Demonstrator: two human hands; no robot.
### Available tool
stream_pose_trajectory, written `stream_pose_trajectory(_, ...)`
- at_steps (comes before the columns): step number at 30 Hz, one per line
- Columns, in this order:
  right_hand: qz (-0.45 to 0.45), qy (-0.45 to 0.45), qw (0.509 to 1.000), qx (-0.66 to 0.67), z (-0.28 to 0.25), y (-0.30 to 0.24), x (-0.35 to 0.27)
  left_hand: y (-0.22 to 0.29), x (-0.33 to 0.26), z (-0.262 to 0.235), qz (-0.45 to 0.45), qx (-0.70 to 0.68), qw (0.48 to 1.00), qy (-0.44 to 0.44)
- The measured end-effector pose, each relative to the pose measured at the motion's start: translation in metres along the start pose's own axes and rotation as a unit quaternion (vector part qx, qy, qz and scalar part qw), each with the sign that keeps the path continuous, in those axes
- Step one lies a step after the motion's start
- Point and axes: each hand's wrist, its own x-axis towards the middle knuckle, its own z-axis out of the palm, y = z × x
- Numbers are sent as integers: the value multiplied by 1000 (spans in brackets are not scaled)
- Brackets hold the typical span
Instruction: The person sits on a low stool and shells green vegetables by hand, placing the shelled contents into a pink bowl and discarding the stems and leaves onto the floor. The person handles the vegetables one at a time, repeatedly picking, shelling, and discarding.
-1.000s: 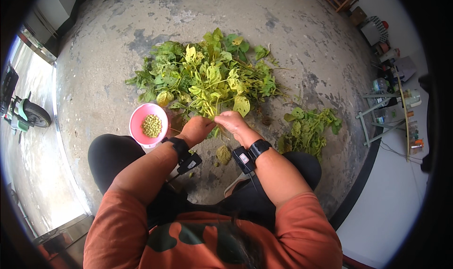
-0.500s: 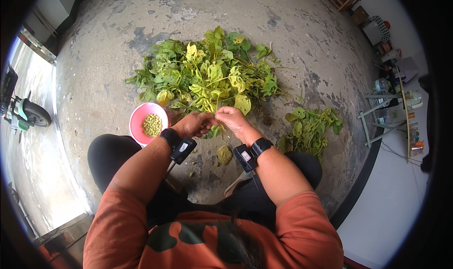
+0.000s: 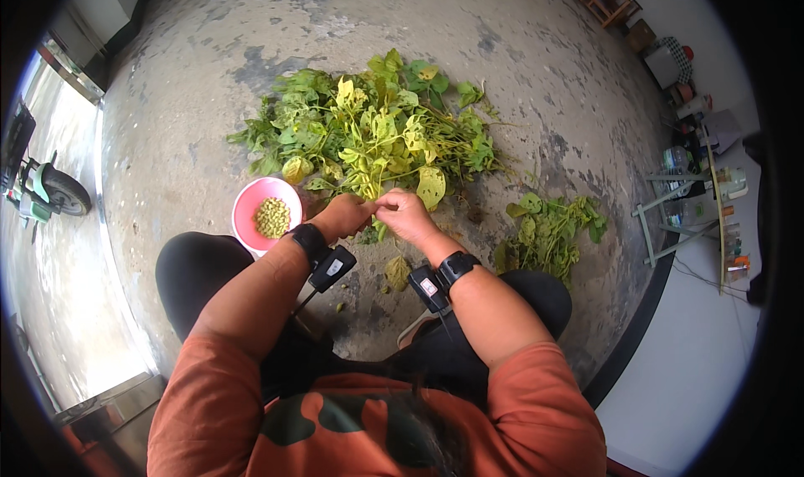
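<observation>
Both my hands meet at the front edge of a heap of leafy green and yellowing bean plants point(image 3: 381, 138). My left hand point(image 3: 345, 216) is closed, its fingertips against those of my right hand point(image 3: 407, 217), which is pinched shut. Whatever small thing sits between the fingers is hidden. Green pods point(image 3: 362, 180) show on the stems just beyond the hands, and a pale green piece hangs below them. Left of my left hand stands a pink bowl point(image 3: 244, 212) with shelled pale green beans point(image 3: 272, 217) inside.
A smaller bunch of plants point(image 3: 548, 230) lies to the right on the worn concrete floor. A dry leaf point(image 3: 397, 271) and a few loose bits lie between my legs. Along the right wall stands a folding-legged table point(image 3: 670, 217) with bottles; a wheeled vehicle point(image 3: 54, 188) is at the left doorway.
My hands have shifted slightly left and the fingertips have come closer together. The left hand has turned so its back faces up more. The bowl has not visibly moved.
</observation>
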Motion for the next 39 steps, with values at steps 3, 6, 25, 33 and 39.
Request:
stream_pose_trajectory(3, -29, 2, 998, -54, 7, -4, -2, 0, -5, -1, -31, -16, 999, 5)
stream_pose_trajectory(6, -44, 40, 991, -123, 11, -6, -5, -6, -9, -5, -11, -45, 999, -11)
stream_pose_trajectory(25, 359, -13, 920, -156, -14, 108, 3, -60, -42, -91, 5, 404, 850, 338)
stream_pose_trajectory(33, 356, -161, 846, -364, 27, 161, -25, -10, -72, -125, 275, -272, 815, 431)
stream_pose_trajectory(39, 345, -56, 892, -287, 68, 193, -27, -3, -94, -130, 248, -378, 793, 409)
